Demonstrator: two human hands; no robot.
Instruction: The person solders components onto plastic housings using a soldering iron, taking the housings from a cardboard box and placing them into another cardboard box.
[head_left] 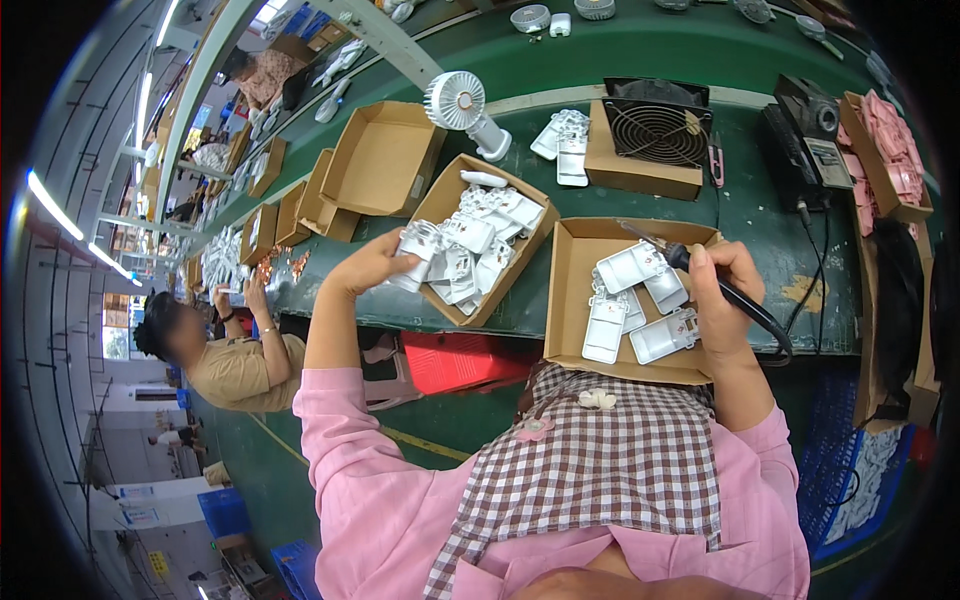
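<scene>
The left hand (375,262) reaches out to the cardboard box (445,200) heaped with white plastic housings, and its fingers (405,240) are closed around one white housing (415,255) at the near left corner of that heap, lifting it just over the box rim. The right hand (722,290) is wrapped shut in a fist-like grip on the black handle of a soldering iron (690,262), whose thin tip points up and to the left, over the second cardboard box (565,300) directly ahead of the person. In this box a few flat white housings (640,300) lie side by side, their long axes running roughly away from the person; the iron's tip sits just beyond the farthest of them, so the right hand is by far the nearer to these. The held housing lies well to the left of the iron. The pieces are glossy white, boxy, with small metal contacts showing. Both boxes rest on the green desk (760,220).
</scene>
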